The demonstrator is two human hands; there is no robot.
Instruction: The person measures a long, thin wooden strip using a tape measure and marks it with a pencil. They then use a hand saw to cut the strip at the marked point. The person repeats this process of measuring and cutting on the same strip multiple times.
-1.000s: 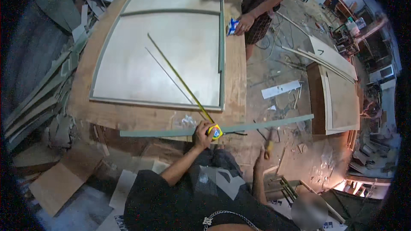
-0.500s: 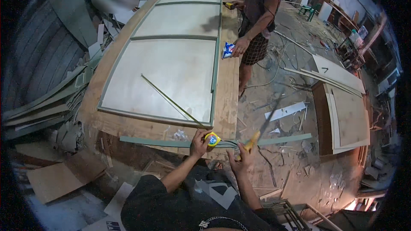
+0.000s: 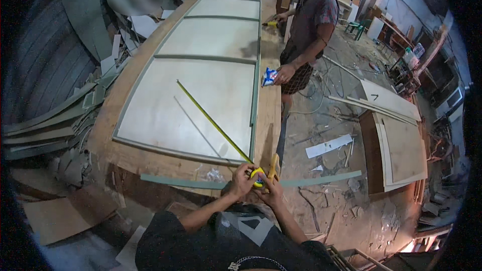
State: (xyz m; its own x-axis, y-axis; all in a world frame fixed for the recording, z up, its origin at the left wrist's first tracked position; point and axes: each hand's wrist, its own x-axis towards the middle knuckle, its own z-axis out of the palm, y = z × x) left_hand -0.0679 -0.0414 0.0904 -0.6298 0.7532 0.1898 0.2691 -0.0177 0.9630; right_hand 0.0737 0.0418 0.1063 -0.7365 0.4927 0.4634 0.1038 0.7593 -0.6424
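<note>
My left hand [image 3: 241, 180] grips a yellow tape measure [image 3: 257, 176] whose long blade sticks out up and left, raised above a white panel [image 3: 201, 100] framed in grey-green strips. My right hand [image 3: 271, 192] closes around a yellow-handled tool [image 3: 274, 165], which looks like a handsaw; its blade is hard to make out. The fingers of that hand also meet the tape case. Below the panel, a loose grey-green strip [image 3: 181, 180] runs across the table's near end and juts past its right side, partly hidden behind my hands.
The framed panel lies on a wooden table [image 3: 108, 123]. Across its right side stands another person [image 3: 309, 30], holding a blue-and-white packet [image 3: 269, 76] and a yellow-and-black tool [image 3: 271, 23]. Stacked boards [image 3: 401, 150] stand at right; bent sheets [image 3: 50, 128] pile at left. Offcuts [image 3: 329, 145] litter the floor.
My right hand has moved left with the yellow-handled tool, up against the tape measure. The tape has shifted slightly right and down, its blade now higher over the panel. The view has tilted up.
</note>
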